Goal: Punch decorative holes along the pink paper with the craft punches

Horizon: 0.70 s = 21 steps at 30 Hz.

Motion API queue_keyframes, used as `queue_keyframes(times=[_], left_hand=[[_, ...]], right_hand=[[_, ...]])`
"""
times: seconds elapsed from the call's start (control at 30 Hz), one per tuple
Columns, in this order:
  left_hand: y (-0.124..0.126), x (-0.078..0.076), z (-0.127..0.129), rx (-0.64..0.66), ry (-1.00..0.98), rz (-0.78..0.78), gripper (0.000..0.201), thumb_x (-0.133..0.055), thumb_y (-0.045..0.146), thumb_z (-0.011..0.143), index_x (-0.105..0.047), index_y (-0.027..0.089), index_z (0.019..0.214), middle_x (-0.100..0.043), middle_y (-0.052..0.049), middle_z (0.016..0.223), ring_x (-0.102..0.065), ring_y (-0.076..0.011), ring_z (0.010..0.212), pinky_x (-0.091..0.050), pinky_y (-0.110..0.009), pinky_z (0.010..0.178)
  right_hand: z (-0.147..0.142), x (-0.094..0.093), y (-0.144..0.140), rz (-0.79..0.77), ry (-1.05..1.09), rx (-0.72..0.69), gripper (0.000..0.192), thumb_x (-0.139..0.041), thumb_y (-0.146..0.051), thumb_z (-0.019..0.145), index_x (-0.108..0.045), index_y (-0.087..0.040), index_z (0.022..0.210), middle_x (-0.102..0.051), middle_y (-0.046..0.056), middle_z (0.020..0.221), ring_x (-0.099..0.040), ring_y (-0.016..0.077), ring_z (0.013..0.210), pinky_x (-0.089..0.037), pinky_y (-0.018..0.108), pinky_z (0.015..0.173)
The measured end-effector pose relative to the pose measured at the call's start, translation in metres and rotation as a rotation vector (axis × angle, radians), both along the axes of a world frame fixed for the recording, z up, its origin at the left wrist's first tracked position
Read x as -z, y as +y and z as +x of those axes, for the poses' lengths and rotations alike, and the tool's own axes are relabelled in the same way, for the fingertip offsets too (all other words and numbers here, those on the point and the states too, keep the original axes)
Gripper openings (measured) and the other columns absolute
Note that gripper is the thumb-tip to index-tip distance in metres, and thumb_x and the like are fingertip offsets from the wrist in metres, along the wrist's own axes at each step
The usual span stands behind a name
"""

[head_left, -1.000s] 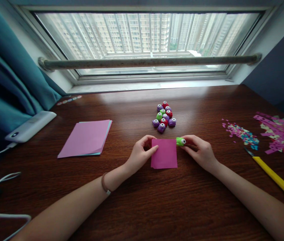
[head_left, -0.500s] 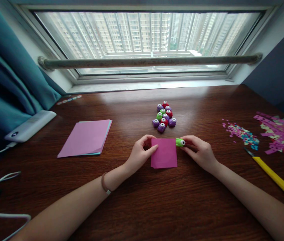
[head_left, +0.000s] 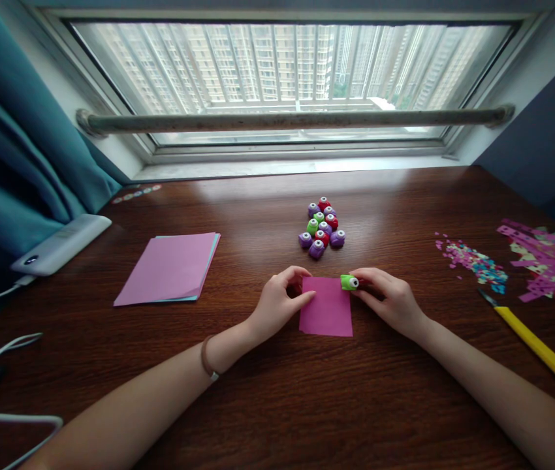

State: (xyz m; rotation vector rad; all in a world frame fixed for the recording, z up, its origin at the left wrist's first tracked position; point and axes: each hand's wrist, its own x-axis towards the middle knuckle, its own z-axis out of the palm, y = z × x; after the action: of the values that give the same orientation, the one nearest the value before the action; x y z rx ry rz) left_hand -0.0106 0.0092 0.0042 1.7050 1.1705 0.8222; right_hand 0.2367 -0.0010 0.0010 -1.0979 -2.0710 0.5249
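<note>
Paper, a magenta square (head_left: 325, 310), is held near the middle of the bench (head_left: 258, 405), in front of the person. The left hand (head_left: 280, 297) pinches its upper left edge, thumb on top and the other fingers partly hidden behind. The right hand (head_left: 388, 297) grasps a small green punch (head_left: 348, 282) at the square's upper right corner, covering that corner.

Just beyond the paper sits a cluster of punches (head_left: 325, 228) in purple, red and green, crowding the space straight ahead of both hands. To the left, well apart, lies a paper stack (head_left: 167, 267), pink on top with blue showing at the edges. Past it, a white power bank (head_left: 64, 245) rests beside the blue curtain (head_left: 27, 130), with white cables (head_left: 17, 416) along the near left side.

On the right, a yellow-handled cutter (head_left: 537, 343) lies slantwise beyond the right forearm, its tip near a scatter of confetti (head_left: 478, 261). Farther right is a tangle of cut strips (head_left: 546, 258), mostly pink. A rail (head_left: 297, 121) crosses the window behind the bench.
</note>
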Motion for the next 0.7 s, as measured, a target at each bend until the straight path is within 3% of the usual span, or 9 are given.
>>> queue_keyframes(times=[0.3, 0.7], left_hand=[[-0.0022, -0.0066, 0.0034, 0.088, 0.407, 0.261, 0.028, -0.070, 0.029, 0.072, -0.058, 0.020, 0.096, -0.060, -0.002, 0.090, -0.052, -0.0208, 0.085, -0.039, -0.034, 0.076], [-0.0042, -0.0042, 0.0020, 0.124, 0.454, 0.386, 0.022, -0.066, 0.031, 0.077, -0.063, 0.024, 0.098, -0.052, -0.006, 0.103, -0.046, -0.0229, 0.097, -0.039, -0.039, 0.086]], right_hand=[[0.0002, 0.0007, 0.0004, 0.005, -0.041, -0.048, 0.025, -0.054, -0.018, 0.086, -0.054, -0.022, 0.110, -0.060, 0.006, 0.105, -0.057, 0.0197, 0.096, -0.048, 0.035, 0.086], [-0.0014, -0.0024, 0.0026, -0.005, -0.044, -0.059, 0.020, -0.057, -0.021, 0.085, -0.058, -0.022, 0.105, -0.061, 0.006, 0.098, -0.056, 0.0214, 0.094, -0.048, 0.037, 0.083]])
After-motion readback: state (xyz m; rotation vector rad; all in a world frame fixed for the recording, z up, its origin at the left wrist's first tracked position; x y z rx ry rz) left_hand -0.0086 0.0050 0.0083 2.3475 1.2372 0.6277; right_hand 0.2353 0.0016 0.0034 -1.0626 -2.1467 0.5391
